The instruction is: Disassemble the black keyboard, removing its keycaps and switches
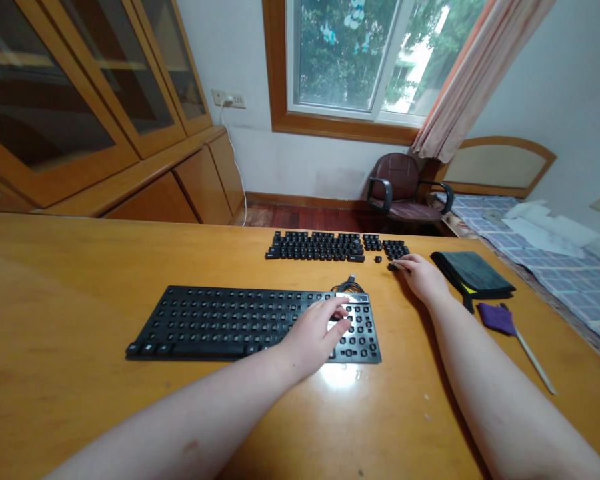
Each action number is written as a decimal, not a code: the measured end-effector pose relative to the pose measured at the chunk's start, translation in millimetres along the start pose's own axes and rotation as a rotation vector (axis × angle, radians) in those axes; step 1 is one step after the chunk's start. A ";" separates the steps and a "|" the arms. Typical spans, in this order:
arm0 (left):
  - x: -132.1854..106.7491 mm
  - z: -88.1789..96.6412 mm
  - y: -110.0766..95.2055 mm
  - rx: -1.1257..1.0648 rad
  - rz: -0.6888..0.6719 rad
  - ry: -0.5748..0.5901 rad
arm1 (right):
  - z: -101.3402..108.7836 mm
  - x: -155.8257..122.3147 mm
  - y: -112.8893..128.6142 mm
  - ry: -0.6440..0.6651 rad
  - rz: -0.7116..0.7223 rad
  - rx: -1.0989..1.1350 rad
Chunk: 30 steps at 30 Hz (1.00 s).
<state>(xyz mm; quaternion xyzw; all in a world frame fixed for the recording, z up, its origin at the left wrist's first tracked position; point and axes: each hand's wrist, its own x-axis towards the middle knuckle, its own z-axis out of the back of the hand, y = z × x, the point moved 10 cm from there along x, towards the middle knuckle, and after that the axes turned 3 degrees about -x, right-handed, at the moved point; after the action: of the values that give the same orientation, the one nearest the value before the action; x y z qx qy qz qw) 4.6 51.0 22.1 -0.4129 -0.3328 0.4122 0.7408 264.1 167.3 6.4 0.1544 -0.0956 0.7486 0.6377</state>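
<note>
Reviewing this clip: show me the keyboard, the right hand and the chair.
Keyboard (225,325): head view, middle of its switch rows.
Right hand (425,279): head view, back of the hand.
Chair (397,178): head view, on its backrest.

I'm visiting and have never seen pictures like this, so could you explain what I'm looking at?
No machine here: you see one person's bare left hand and right hand, from a camera worn on the head, looking forward and down. On the desk lies a keyboard with most keys off; loose black keys lie beyond it. The left hand is open over the keyboard's right end. The right hand is at one small key; whether it grips it, I can't tell.
</note>
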 end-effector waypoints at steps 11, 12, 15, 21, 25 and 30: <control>0.6 1.1 -2.9 0.016 -0.013 -0.002 | 10.2 -3.6 0.8 -0.067 -0.098 -0.034; 0.6 1.3 -3.0 0.016 -0.012 -0.003 | 8.7 -2.2 -1.8 -0.071 -0.114 -0.039; 0.6 1.1 -3.6 0.015 -0.012 -0.004 | 4.4 1.1 -10.9 -0.072 -0.159 -0.041; 0.5 -0.2 -4.2 0.023 -0.024 -0.005 | 0.9 3.0 -17.7 -0.061 -0.191 -0.037; 0.9 -0.8 -3.5 0.029 -0.025 -0.002 | 1.2 3.1 -16.9 -0.064 -0.216 -0.023; 1.2 -0.2 -2.1 0.032 -0.027 -0.005 | 5.7 0.8 -22.3 -0.099 -0.268 0.010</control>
<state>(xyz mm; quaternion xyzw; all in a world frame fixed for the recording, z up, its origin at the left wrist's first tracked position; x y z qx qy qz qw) 6.0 51.4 24.1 -0.3955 -0.3336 0.4084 0.7520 286.6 169.8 10.8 0.2058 -0.1017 0.6485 0.7258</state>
